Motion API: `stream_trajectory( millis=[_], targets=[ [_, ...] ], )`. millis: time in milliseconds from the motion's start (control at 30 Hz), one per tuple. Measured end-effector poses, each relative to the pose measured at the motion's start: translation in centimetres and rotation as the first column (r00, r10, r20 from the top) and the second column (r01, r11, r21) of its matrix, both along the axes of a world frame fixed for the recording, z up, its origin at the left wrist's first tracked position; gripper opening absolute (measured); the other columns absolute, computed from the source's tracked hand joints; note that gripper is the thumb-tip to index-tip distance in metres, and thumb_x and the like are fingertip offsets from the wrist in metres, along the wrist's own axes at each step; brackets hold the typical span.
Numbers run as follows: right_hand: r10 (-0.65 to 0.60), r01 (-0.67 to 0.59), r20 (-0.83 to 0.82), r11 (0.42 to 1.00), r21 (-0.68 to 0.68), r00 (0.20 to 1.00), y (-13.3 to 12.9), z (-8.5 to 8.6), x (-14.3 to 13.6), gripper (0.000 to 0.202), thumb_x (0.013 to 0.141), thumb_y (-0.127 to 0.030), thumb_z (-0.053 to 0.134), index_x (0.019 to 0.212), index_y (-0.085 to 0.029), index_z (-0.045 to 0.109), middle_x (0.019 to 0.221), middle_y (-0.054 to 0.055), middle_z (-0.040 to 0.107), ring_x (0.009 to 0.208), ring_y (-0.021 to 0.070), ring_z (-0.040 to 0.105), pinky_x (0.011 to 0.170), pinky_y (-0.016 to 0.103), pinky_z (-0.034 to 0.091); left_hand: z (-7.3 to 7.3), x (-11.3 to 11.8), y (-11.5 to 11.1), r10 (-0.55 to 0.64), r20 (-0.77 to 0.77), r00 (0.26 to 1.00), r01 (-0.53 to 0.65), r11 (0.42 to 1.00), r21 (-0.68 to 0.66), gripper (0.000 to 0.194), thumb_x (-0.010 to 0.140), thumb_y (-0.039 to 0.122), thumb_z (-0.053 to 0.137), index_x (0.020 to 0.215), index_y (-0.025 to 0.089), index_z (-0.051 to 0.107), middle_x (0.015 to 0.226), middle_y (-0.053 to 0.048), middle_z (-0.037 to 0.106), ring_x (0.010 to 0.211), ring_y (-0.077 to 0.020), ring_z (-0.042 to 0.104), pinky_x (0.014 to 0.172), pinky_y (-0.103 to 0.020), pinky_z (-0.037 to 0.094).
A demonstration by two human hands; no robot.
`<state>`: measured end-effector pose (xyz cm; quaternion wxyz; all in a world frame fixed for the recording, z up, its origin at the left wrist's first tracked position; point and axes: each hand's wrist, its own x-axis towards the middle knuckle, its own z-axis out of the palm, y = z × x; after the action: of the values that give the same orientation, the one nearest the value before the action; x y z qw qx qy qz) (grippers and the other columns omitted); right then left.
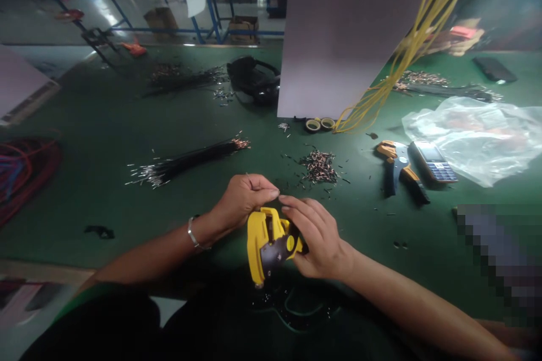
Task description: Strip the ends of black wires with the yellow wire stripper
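Note:
My right hand [317, 237] is closed round the dark handle of a yellow and black hand tool [271, 245], whose head points left, toward me. My left hand [245, 200] is just above the tool, thumb and forefinger pinched together. Whatever that pinch holds is too small to make out. The fingertips of both hands nearly meet. Beyond them lies a pile of short copper-tipped pieces [319, 167]. A bundle of black wires [190, 162] with bare ends rests farther left.
An orange and black tool [400, 166], a keypad phone [434, 161] and a clear plastic bag [478, 135] lie right. Yellow wires [393, 76] hang beside a grey panel [334, 34]. Red cables [25, 175] are far left. Another person's hand [461, 39] is at the back right.

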<state>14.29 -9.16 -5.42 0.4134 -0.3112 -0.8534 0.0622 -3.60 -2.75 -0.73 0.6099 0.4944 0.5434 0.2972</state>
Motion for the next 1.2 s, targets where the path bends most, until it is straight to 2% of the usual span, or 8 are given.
stream_trajectory(
  millis=[167,400,600,733,833,1033,1200],
  targets=[
    [0.036,-0.036,0.048,0.999,0.015,0.998,0.0,-0.3,-0.2,0.058,0.074,-0.015,0.050,0.130,-0.002,0.042,0.137,0.031,0.045,0.125,0.0387,0.049,0.090,0.055,0.052,-0.4,-0.1,-0.1,-0.060,-0.061,0.996,0.063,0.997,0.049,0.011,0.064,0.023,0.071,0.065,0.013,0.067,0.050,0.005,0.053,0.046,-0.0043,0.041,0.044,-0.017,0.033],
    [-0.008,0.008,-0.048,1.000,-0.002,0.999,0.3,-1.0,-0.1,0.064,0.073,-0.011,0.052,0.135,-0.006,0.038,0.130,0.025,0.053,0.128,0.0359,0.049,0.097,0.057,0.051,-0.5,0.1,-0.3,-0.075,0.069,0.995,0.080,0.994,-0.074,0.012,0.062,0.022,0.069,0.067,0.012,0.067,0.056,0.002,0.060,0.050,-0.0066,0.049,0.048,-0.018,0.039],
    [-0.070,0.071,-0.104,0.997,0.007,0.992,0.6,-1.0,0.0,0.063,0.073,-0.012,0.053,0.134,-0.009,0.039,0.126,0.023,0.057,0.120,0.0345,0.056,0.093,0.055,0.054,-1.2,-0.1,-0.4,-0.017,0.119,0.993,0.023,0.998,-0.057,0.016,0.059,0.024,0.074,0.064,0.013,0.065,0.056,0.002,0.059,0.049,-0.0062,0.048,0.047,-0.019,0.037],
    [-0.220,0.224,-0.088,0.974,0.039,0.972,0.7,-0.9,0.1,0.059,0.075,-0.017,0.057,0.132,-0.010,0.042,0.121,0.022,0.061,0.113,0.0337,0.060,0.089,0.053,0.056,-1.5,-0.2,-0.5,0.044,0.173,0.984,-0.035,0.998,-0.054,0.020,0.058,0.025,0.077,0.064,0.013,0.062,0.052,0.004,0.055,0.045,-0.0044,0.043,0.045,-0.019,0.033],
    [-0.298,0.301,-0.066,0.953,0.044,0.952,0.9,-0.7,0.2,0.057,0.075,-0.018,0.058,0.129,-0.011,0.044,0.115,0.021,0.063,0.108,0.0326,0.062,0.086,0.051,0.056,-1.8,-0.2,-0.4,0.049,0.193,0.980,-0.040,0.998,-0.050,0.021,0.060,0.025,0.078,0.070,0.013,0.065,0.055,0.003,0.057,0.045,-0.0033,0.041,0.044,-0.018,0.031],
    [-0.282,0.282,-0.032,0.959,-0.007,0.959,1.0,-1.0,0.0,0.054,0.073,-0.015,0.055,0.126,-0.010,0.045,0.108,0.020,0.064,0.100,0.0315,0.063,0.082,0.050,0.057,-2.3,-0.5,-0.4,0.027,0.170,0.985,-0.025,1.000,-0.014,0.023,0.064,0.030,0.078,0.077,0.014,0.068,0.056,0.001,0.060,0.047,-0.0058,0.048,0.044,-0.018,0.034],
    [-0.265,0.264,-0.015,0.963,-0.049,0.964,0.9,-1.2,-0.1,0.054,0.070,-0.013,0.055,0.123,-0.009,0.046,0.107,0.020,0.063,0.097,0.0313,0.062,0.081,0.049,0.056,-2.2,-0.6,-0.6,-0.013,0.200,0.980,0.014,1.000,-0.005,0.022,0.062,0.030,0.080,0.073,0.014,0.069,0.059,0.001,0.063,0.049,-0.0061,0.051,0.048,-0.020,0.040]
  ],
)
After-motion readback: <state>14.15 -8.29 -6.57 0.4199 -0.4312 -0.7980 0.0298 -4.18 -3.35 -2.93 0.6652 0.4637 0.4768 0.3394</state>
